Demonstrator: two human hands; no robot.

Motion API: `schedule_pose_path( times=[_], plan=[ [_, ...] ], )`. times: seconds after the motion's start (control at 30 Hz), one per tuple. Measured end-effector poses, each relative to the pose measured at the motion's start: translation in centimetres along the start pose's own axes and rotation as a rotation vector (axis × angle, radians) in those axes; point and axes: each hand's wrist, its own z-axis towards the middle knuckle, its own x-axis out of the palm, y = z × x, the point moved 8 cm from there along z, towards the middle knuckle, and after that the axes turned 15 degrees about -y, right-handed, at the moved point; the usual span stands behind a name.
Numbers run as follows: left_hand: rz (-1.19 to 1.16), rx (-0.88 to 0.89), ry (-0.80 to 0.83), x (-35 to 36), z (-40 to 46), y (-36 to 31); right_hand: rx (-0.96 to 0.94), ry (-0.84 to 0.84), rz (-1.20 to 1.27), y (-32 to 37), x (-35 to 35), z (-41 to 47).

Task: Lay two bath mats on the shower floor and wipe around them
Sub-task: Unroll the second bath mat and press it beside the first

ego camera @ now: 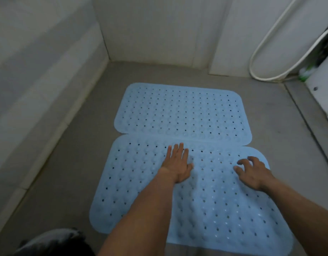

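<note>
The left hand (pixel 178 162) lies flat on the near bath mat (pixel 205 200), fingers straight and close together, pressing near that mat's far edge. To its right, on the same mat, the right hand (pixel 254 172) rests with fingers curled and spread, holding nothing. The far bath mat (pixel 181 111) touches the near mat's far edge. Pressing outward from the near mat's middle should seat it flat. Bare shower floor (pixel 70 163) left of the near mat leaves room for wiping; a white hose (pixel 259 52) hangs beyond the far mat's right corner.

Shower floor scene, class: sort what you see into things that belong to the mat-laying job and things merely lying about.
Job: far mat; near mat; left hand; right hand; floor.

Lying about: hose; green item by the right wall; dark object at bottom left.
</note>
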Motion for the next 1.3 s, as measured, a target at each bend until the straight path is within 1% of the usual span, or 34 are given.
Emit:
schedule_pose_path(
  times=[0.1, 0.17, 0.27, 0.37, 0.47, 0.6, 0.83, 1.03, 1.3],
  plan=[
    [0.094, -0.05, -0.081, -6.6, 0.1, 6.2, -0.074, -0.021, 0.069, 5.8, -4.9, 1.1],
    [0.112, -0.051, -0.131, -10.5, 0.2, 8.7, -0.12, -0.041, 0.106, 9.3, -7.8, 1.7],
    [0.139, -0.061, -0.182, -14.9, 0.6, 11.0, -0.191, -0.099, 0.169, 14.2, -11.6, 3.0],
    [0.153, -0.08, -0.186, -17.6, 1.5, 11.2, -0.254, -0.108, 0.226, 17.1, -14.3, 3.7],
    [0.143, -0.098, -0.198, -20.5, 2.4, 9.5, -0.29, -0.092, 0.229, 17.6, -17.5, 4.4],
    [0.142, -0.125, -0.185, -26.0, 2.9, 6.5, -0.283, -0.063, 0.243, 16.0, -23.7, 4.4],
    [0.137, -0.193, -0.163, -39.3, 0.2, 1.9, -0.265, 0.014, 0.203, 13.6, -36.1, 2.1],
    [0.132, -0.276, -0.152, -51.6, -3.5, 0.4, -0.319, 0.029, 0.179, 15.0, -48.7, -0.9],
    [0.128, -0.36, -0.171, -66.1, -6.9, -0.8, -0.387, 0.04, 0.189, 18.8, -62.5, -4.2]
  ],
)
